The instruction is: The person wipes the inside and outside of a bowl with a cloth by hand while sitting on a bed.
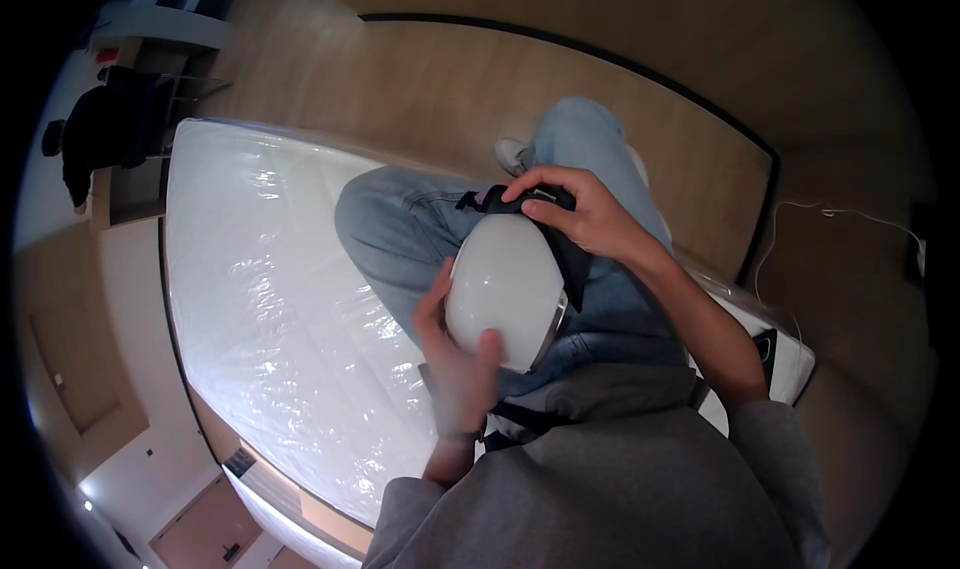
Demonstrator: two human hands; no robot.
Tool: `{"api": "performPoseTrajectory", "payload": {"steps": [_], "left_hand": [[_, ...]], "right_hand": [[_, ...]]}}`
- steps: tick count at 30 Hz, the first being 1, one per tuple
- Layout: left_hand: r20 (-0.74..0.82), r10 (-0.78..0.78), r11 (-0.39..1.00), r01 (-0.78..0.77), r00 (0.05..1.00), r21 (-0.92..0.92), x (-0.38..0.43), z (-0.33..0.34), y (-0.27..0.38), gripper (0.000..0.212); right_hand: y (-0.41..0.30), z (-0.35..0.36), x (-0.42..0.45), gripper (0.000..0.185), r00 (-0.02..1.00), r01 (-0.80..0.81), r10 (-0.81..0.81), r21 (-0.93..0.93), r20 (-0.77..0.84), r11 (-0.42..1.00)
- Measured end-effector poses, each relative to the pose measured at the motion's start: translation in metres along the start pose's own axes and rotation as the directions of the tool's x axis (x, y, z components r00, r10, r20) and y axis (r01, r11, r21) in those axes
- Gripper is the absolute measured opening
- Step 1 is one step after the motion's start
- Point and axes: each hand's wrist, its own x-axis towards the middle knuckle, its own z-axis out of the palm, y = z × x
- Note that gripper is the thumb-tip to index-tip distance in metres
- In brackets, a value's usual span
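A glossy white rounded shell (506, 284) with a dark padded strap (574, 261) attached rests over my lap; I cannot tell exactly what device it is. My left hand (457, 366) grips the shell from the left and below, its thumb on the white surface and its fingers around the side; it is slightly blurred. At the shell's far end, my right hand (581, 205) pinches the black strap between thumb and fingers. A dark loose strap end (472, 200) sticks out left of those fingers. The shell's underside is hidden.
I sit on a plastic-wrapped white mattress (277, 291), legs in jeans (405, 209). A dark phone-like object (765, 348) lies by my right elbow. A white cable (765, 261) runs at right. Another person (112, 126) sits far left at a desk. Wooden floor (420, 81) lies beyond.
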Motion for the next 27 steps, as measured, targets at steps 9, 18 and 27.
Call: {"api": "performPoseTrajectory", "payload": {"steps": [9, 18, 27], "left_hand": [[0.243, 0.243, 0.725, -0.342, 0.939, 0.598, -0.001, 0.013, 0.052, 0.081], [0.033, 0.482, 0.872, -0.483, 0.876, 0.084, 0.002, -0.015, 0.013, 0.058], [-0.06, 0.628, 0.758, -0.627, 0.776, -0.181, 0.018, 0.006, -0.022, 0.053]], "right_hand": [[0.043, -0.004, 0.0, 0.017, 0.997, -0.061, 0.06, 0.002, 0.044, 0.998], [0.016, -0.004, -0.009, 0.018, 0.987, -0.162, 0.162, -0.043, -0.014, 0.986], [-0.035, -0.035, -0.041, 0.023, 0.961, -0.239, 0.193, -0.243, -0.198, 0.94]]}}
